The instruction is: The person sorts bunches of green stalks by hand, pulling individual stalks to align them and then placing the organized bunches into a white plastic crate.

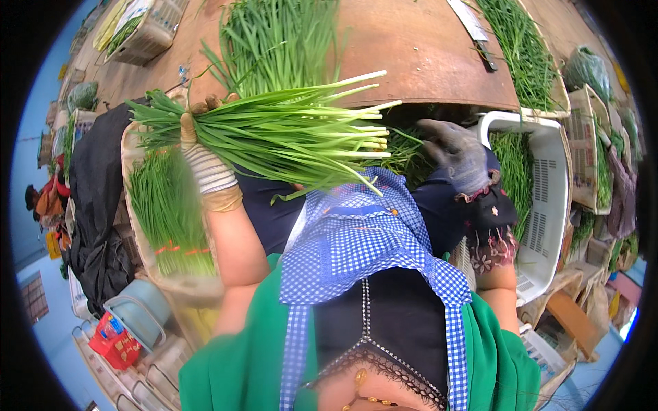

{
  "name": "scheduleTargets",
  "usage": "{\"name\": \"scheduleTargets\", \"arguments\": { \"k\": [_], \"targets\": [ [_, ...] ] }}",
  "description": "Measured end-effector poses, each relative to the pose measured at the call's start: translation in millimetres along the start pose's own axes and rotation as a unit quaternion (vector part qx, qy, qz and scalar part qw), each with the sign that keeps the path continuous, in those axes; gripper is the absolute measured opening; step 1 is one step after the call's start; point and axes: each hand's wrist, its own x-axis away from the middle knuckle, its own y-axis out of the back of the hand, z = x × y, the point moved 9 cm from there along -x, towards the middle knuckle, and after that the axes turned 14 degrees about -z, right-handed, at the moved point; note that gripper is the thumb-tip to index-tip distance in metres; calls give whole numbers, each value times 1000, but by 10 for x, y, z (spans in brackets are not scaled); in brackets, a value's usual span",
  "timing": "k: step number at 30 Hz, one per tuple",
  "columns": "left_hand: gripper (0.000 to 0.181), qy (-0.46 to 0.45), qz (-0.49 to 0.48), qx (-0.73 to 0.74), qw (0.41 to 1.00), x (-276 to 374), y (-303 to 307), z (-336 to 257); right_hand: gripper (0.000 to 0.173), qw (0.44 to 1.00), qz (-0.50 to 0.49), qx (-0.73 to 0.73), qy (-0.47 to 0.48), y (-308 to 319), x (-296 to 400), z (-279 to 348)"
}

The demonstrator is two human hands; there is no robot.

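My left hand (198, 138), in a striped fabric glove with worn brownish fingertips, grips a bunch of long green garlic chives (277, 131) near its leafy end. The pale cut stems point right, above my lap. My right hand (455, 151), in a grey knit glove and slightly blurred, is to the right of the stem ends, apart from them; whether its fingers hold anything is unclear. Beneath the table edge, loose green leaves (406, 154) lie between the hands. A larger heap of chives (280, 46) rests on the brown tabletop (411, 51) beyond the bunch.
A knife (478, 38) with a black handle lies at the table's right edge. A crate of bundled chives (172, 205) stands at left, a white plastic crate (545, 205) with greens at right. Another filled crate (560, 97) is beyond it. Black cloth (97, 200) hangs at left.
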Motion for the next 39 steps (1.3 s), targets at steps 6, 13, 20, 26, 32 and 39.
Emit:
{"name": "scheduleTargets", "arguments": {
  "k": [6, 13, 20, 26, 32, 39],
  "targets": [
    [22, 42, 42, -1, 998, 45, -225, 215, 30, 942, 117, -259, -180, -875, -144, 483],
    [24, 36, 48, -13, 998, 73, -130, 179, 15, 850, 62, -411, -324, -886, 39, -33],
    [24, 82, 37, 12, 996, -16, -51, 293, 23, 916, 99, -326, -210, -788, 56, 142],
    [23, 38, -27, -38, 998, -76, -15, 261, 15, 963, 20, -221, -155, -862, -42, 124],
    [21, 33, -98, -15, 995, 2, 124, 197, 12, 937, 38, -312, -150, -839, 19, 31],
    [21, 27, -49, -19, 998, -73, 53, 240, 19, 871, 122, -360, -312, -1047, 94, 271]
  ]
}}
